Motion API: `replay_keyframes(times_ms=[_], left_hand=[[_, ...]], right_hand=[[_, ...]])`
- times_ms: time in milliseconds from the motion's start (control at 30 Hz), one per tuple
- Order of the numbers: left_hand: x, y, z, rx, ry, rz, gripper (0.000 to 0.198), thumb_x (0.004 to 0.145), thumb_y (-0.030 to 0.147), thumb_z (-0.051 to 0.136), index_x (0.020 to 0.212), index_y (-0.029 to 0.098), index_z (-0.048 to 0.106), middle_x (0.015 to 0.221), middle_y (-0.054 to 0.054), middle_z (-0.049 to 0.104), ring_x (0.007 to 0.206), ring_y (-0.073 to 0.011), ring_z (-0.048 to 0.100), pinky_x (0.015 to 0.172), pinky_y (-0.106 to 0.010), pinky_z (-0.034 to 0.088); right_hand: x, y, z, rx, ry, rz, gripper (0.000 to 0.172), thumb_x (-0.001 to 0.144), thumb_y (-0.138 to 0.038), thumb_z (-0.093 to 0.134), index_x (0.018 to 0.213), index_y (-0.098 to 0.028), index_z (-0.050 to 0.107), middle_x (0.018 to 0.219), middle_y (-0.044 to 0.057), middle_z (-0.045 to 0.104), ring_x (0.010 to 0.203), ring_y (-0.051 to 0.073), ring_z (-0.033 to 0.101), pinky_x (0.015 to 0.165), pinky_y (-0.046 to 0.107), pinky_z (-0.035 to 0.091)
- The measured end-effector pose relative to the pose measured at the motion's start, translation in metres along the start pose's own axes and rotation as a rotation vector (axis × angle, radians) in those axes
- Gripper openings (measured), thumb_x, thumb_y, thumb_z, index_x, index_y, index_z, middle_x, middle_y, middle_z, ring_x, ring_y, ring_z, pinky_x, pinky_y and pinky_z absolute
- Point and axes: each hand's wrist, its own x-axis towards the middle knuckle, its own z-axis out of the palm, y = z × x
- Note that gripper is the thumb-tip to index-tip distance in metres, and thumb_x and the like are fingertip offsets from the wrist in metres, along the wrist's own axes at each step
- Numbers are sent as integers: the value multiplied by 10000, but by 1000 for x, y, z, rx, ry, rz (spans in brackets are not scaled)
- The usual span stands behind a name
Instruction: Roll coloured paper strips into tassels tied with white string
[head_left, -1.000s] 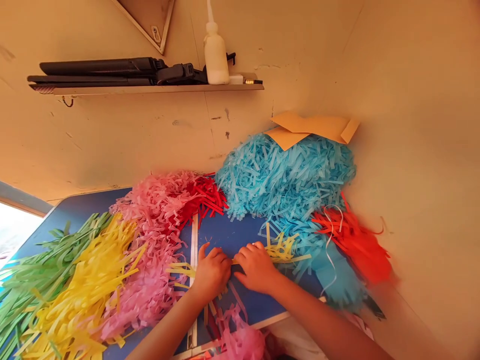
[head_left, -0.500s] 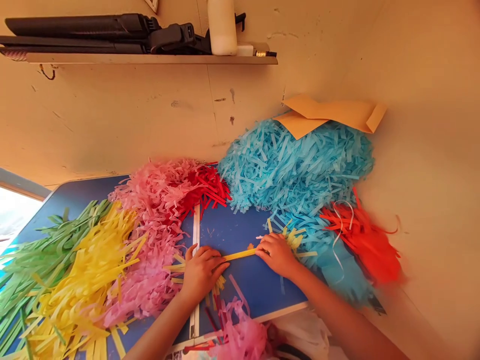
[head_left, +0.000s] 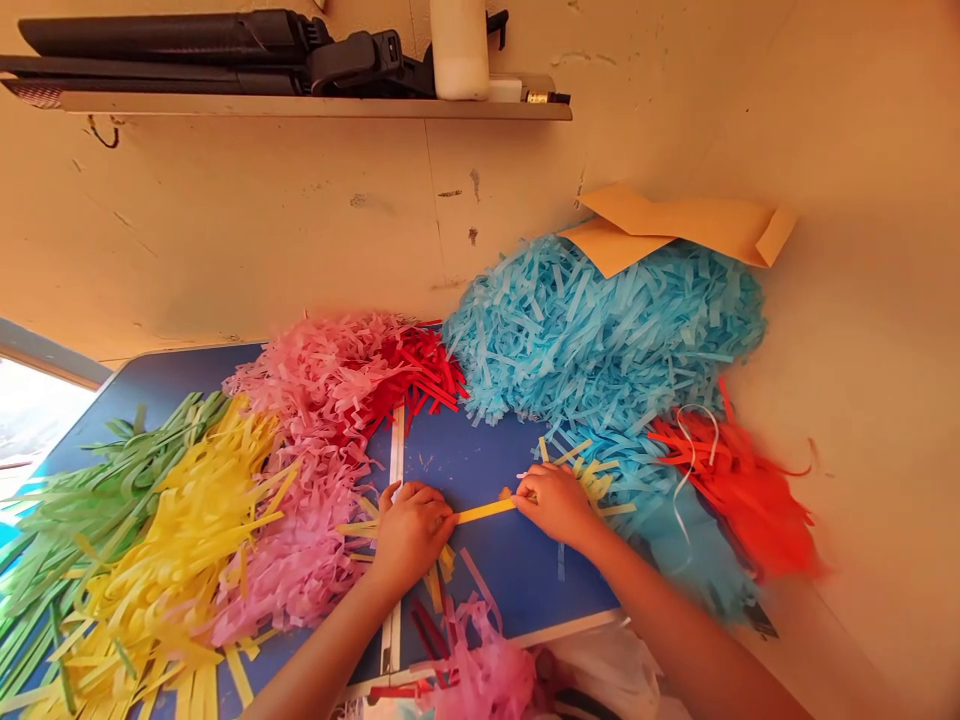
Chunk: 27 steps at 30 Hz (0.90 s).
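Both my hands rest on a blue table (head_left: pixel 465 470). My left hand (head_left: pixel 411 530) is closed, pinching the left end of a yellow paper strip (head_left: pixel 484 511). My right hand (head_left: pixel 553 503) is closed on the strip's right end, beside a small bunch of yellow strips (head_left: pixel 592 478). The strip lies stretched between the two hands, flat on the table.
Heaps of cut paper strips ring the hands: green (head_left: pixel 82 500), yellow (head_left: pixel 172 560), pink (head_left: pixel 315 420), dark red (head_left: pixel 416 375), light blue (head_left: pixel 600 330), orange-red (head_left: pixel 742 490). Tan paper (head_left: pixel 675 225) lies on the blue heap. A wall shelf (head_left: pixel 315 103) holds black items and a white bottle.
My hands have drawn apart, pulling the yellow strip out straight between them. The view has tilted down a little, so the shelf sits higher in the picture.
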Motion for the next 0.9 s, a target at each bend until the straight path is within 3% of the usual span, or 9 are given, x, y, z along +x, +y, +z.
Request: replay_keyframes(times_ms=[100,167,233,333,400,467,633,767,900], left_hand=[[3,4,-5,38,-23,8,155,858,255,608,724,242,685,823,-8,702,915,-231,592,986,-506,321],[3,6,-6,51,-5,39,113,861,208,603,833,259,700,865,-13,698,949,-237,580,1019,-523,303],[1,9,-4,92,17,153,217,877,161,591,982,312,706,933,-13,697,1009,-242,563,1077,-554,242],[0,13,-1,182,28,336,232,917,190,577,1004,352,717,922,-10,693,1045,-249,542,1124,-577,168],[0,15,-1,210,18,367,191,936,237,566,971,331,729,888,-14,688,1049,-251,533,1132,-571,173],[0,16,-1,212,15,366,199,940,227,557,983,316,729,883,-16,686,1056,-248,528,1135,-570,181],[4,24,1,194,16,353,184,900,170,562,895,257,724,856,-28,680,1042,-248,535,1137,-580,172],[7,30,8,226,64,339,170,920,261,565,834,225,707,846,-39,683,1013,-244,537,1099,-538,243],[9,28,10,233,91,349,229,942,222,520,789,209,690,809,-35,682,937,-223,547,1043,-502,298]], right_hand=[[1,0,0,-16,8,29,227,830,-248,722,626,-212,629,743,-14,671,780,175,596,729,302,316],[0,-1,-1,-35,31,54,165,816,-248,748,698,-210,639,776,-6,677,797,189,594,730,306,316],[-4,-3,-3,-69,79,36,88,824,-235,750,806,-221,665,876,11,693,888,214,586,774,332,312],[-10,-7,-3,-121,115,-208,49,873,-244,718,905,-274,697,989,6,703,999,223,544,874,392,275],[-12,-9,-1,-146,88,-410,14,906,-279,693,904,-285,706,969,-6,712,987,209,533,897,410,256],[-12,-12,2,-178,60,-505,87,938,-297,656,875,-263,707,924,-2,717,962,201,528,883,407,260],[-2,-22,10,-283,13,-518,276,998,-186,506,787,-185,683,823,45,690,884,193,526,829,385,278],[8,-22,6,-290,-8,-505,195,925,-165,579,755,-175,674,807,40,679,853,185,535,784,357,288],[12,-16,-4,-299,-55,-508,139,905,-201,626,786,-204,698,798,12,684,838,171,547,779,345,288]])
